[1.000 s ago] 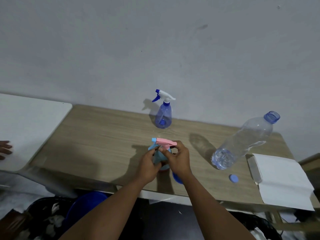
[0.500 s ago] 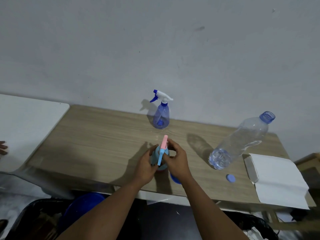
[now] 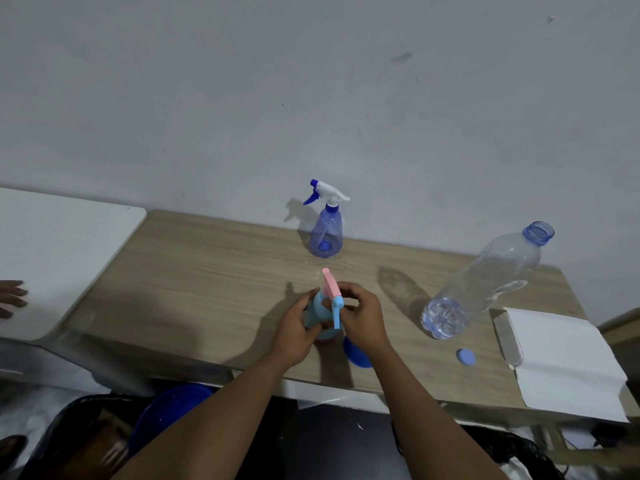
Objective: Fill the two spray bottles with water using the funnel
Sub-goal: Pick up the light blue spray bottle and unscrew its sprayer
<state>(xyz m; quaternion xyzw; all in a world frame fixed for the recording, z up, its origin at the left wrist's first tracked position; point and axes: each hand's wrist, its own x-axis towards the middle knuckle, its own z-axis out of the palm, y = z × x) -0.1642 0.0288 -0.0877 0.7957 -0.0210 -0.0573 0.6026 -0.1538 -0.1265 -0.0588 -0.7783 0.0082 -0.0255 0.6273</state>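
Both forearms reach up from the bottom of the frame and meet at centre. The left hand (image 3: 297,329) wraps its fingers round the pale blue body of the pink-headed sprayer (image 3: 317,311), which stands on the table (image 3: 207,271) near its front edge. The right hand (image 3: 364,318) curls thumb and fingers round the sprayer's neck, just under the pink head (image 3: 330,287). The head's pink end points toward the top of the frame and its blue tip toward the bottom.

A second ago the head lay crosswise, pointing to the left of the frame. It has since swung round about a quarter turn, while both hands have kept their grip and the bottle has stayed in place.

The funnel (image 3: 358,356) lies on the table just below the right wrist, partly hidden by it. The blue sprayer (image 3: 327,233) stands at the table's back edge, above the hands and well apart from them. At right stands an uncapped water bottle (image 3: 485,282) with a little water in its base. Its cap (image 3: 465,357) lies just below it, beside a white paper pad (image 3: 561,362).

The table is pale wood grain against a plain grey wall (image 3: 311,98). A white tabletop (image 3: 59,258) adjoins it at left, where another person's fingers (image 3: 12,297) rest at the frame's edge. Below the table sit a blue basin (image 3: 166,410) and a dark bin (image 3: 69,438).
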